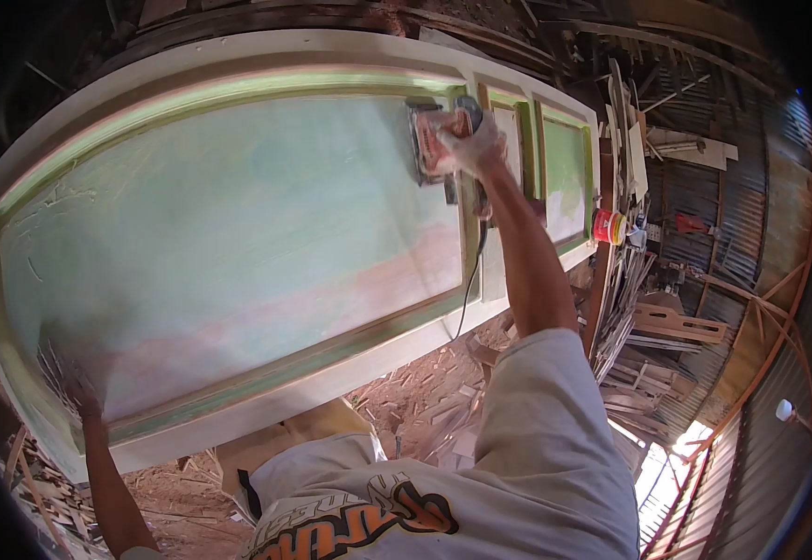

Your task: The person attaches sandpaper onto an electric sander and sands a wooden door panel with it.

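Observation:
A long panelled door [238,233] with pale green and white surfaces lies across the view. My right hand [474,145] is wrapped round a red and black power sander [434,140], which rests on the large panel near its right end. A thin dark cord hangs from the sander over the door's near edge. At the lower left corner of the same panel, my left hand [68,378] is on or just over the surface with its fingers spread, slightly blurred and holding nothing.
A red and yellow tub [609,227] sits at the door's right end. Timber pieces [644,373] are stacked to the right, beside a corrugated metal wall [742,187]. Wood shavings and scraps [415,397] cover the ground below the door.

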A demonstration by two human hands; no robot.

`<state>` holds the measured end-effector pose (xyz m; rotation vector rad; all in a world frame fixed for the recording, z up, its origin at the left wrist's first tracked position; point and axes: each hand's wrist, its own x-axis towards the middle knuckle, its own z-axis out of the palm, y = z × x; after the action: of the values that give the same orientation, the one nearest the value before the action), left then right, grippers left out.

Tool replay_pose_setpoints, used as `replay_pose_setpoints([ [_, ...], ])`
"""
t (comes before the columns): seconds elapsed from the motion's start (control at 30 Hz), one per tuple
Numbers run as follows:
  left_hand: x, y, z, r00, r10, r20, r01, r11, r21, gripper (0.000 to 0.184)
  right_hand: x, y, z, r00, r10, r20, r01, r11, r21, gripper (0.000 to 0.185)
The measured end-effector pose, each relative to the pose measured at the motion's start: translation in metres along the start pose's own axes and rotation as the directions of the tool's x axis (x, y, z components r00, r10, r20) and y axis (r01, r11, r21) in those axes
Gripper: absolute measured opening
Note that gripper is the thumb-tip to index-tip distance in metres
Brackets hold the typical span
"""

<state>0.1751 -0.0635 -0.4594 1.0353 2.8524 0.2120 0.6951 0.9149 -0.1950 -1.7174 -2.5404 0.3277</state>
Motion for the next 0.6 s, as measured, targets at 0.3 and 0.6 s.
replay_pose_setpoints([
  [0.3,-0.004,-0.013,0.013,0.999,0.024,-0.049,-0.026,0.999,-0.039,0.047,0.026,-0.071,-0.009,0.992,0.005,0.122,-0.008,1.0,0.022,0.086],
  [0.6,0.011,-0.01,0.001,0.992,-0.057,0.113,0.054,0.998,0.031,0.046,-0.04,-0.183,-0.012,0.958,0.008,0.286,-0.006,1.0,-0.007,0.072],
])
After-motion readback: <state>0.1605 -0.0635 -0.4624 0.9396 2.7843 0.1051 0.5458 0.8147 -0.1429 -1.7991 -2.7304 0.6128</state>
